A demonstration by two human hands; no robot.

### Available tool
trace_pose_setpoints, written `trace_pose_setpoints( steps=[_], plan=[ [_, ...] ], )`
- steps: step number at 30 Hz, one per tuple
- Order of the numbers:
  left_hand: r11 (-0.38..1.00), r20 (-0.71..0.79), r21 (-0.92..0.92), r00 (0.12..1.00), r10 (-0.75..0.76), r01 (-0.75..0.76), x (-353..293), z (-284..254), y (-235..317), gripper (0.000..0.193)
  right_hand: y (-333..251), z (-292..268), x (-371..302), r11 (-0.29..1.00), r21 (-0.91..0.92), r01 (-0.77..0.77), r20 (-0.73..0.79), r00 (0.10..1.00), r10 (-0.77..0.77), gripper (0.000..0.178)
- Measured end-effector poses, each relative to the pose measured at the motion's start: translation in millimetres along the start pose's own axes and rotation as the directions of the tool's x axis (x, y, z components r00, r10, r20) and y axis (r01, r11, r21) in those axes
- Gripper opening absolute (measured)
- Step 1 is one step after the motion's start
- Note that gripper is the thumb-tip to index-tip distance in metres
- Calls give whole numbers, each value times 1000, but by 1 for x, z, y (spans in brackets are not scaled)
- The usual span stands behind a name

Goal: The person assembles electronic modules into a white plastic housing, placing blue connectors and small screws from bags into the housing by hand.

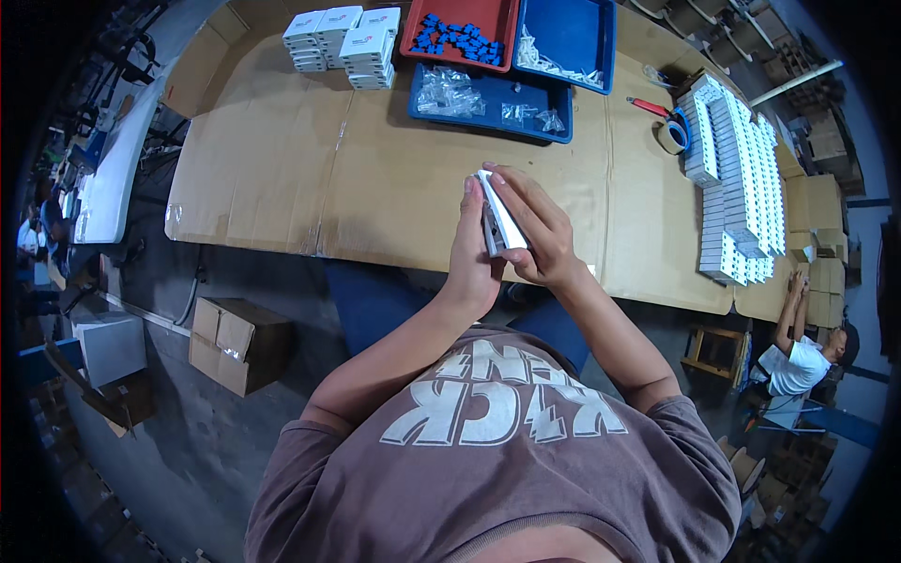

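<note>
Small white box [500, 223] held upright above near edge of table [375, 197], long axis running away from body, tilted slightly left. Sandwiched between both hands: left hand [472, 258] flat against left face, right hand [535, 235] wrapped over right face, fingers curled on top edge. Both grips pressed on box. Box stacks [343, 42], blue tray [488, 103] well beyond.

Left hand [472, 253] and right hand [532, 230] raised (fingers curled).
</note>
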State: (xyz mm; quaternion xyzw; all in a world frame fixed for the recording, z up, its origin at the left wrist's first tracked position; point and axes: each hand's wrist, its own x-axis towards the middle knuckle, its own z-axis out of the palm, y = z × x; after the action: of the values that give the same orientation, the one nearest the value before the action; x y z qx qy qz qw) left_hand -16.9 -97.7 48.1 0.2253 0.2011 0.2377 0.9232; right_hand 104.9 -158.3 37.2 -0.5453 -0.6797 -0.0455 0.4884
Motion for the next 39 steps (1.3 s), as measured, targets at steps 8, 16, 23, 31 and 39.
trace_pose_setpoints(
  steps=[8,16,23,31,39],
  plan=[
    [995,-60,-82,996,-69,64,7,-10,-11,59,2,12,-18,957,231,-178,-228,946,231,85],
    [993,-103,26,987,121,-119,55,-89,-25,60,28,-26,-30,384,846,-371,-188,467,864,45],
    [838,-78,499,952,297,-220,98,-186,-50,46,28,3,-110,-453,764,-460,529,44,848,26],
    [671,120,631,904,411,-389,79,-188,-54,58,-23,64,-142,-199,65,-978,862,-46,504,28],
    [53,314,935,886,340,-351,63,-212,-10,76,-17,24,-173,-87,403,-911,899,376,226,53]
  ],
)
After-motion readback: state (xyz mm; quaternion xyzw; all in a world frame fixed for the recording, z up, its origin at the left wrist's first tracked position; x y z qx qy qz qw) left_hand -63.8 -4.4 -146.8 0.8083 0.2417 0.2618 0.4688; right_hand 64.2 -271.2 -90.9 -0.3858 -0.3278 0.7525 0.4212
